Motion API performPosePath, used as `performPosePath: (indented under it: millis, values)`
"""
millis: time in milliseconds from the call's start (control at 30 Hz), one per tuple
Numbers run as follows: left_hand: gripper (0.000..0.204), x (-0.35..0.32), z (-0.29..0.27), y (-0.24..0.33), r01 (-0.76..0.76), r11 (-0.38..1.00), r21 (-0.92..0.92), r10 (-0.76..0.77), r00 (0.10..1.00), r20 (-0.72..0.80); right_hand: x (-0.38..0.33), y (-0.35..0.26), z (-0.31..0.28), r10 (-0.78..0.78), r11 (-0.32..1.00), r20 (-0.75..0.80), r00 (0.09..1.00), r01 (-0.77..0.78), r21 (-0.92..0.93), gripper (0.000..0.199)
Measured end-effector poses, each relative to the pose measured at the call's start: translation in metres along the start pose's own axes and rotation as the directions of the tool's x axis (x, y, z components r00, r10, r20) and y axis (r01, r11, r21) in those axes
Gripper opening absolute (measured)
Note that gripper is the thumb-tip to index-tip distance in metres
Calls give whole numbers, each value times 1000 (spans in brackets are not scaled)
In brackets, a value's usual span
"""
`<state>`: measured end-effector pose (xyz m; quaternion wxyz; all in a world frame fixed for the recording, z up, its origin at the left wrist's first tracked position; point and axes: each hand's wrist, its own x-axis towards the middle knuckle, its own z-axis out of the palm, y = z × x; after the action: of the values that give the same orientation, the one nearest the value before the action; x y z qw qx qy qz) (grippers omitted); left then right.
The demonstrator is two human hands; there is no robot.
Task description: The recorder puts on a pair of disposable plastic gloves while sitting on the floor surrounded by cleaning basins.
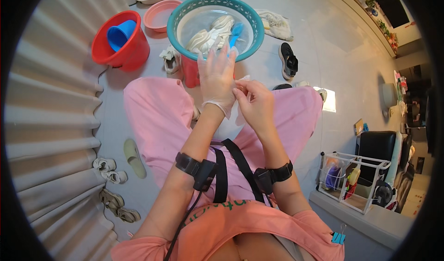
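Observation:
My left hand (216,78) wears a thin clear glove that ends at the wrist. Its fingers stretch out and apart in front of the teal basin (175,41). My bare right hand (254,99) is closed in a pinch at the thumb side of that glove. Inside the basin, which has a white inner bowl, lie cream-white sneakers (210,36) and a blue brush (237,31). A red stool (190,71) stands under the basin. Whitish, see-through material (230,130) shows between my legs; its kind is unclear.
To the left stands a red bucket (134,52) holding a blue scoop (121,35). Pink basins (159,15) sit behind. A white sneaker (171,61), a black shoe (288,62) and a white cloth (276,26) lie around. A white wire rack (354,159) stands at the right.

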<state>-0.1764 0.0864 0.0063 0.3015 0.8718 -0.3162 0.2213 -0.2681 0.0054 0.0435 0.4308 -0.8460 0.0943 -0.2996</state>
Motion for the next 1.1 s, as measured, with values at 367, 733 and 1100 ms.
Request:
performPosePath:
  millis: [367, 733, 1100]
  values:
    - [45, 11, -13, 3, -149, 984, 94, 118, 953, 279, -6, -18, 4, -49, 997, -16, 999, 50, 58, 7]
    - [51, 10, 1, 0, 346, 291, -892, -161, 937, 311, -12, -10, -7, 101, 979, 6, 995, -100, 176, 18]
    - [59, 3, -10, 28, 443, -447, -777, -85, 844, 530, -9, -7, 6, -65, 988, -141, 988, 84, 131, 6]
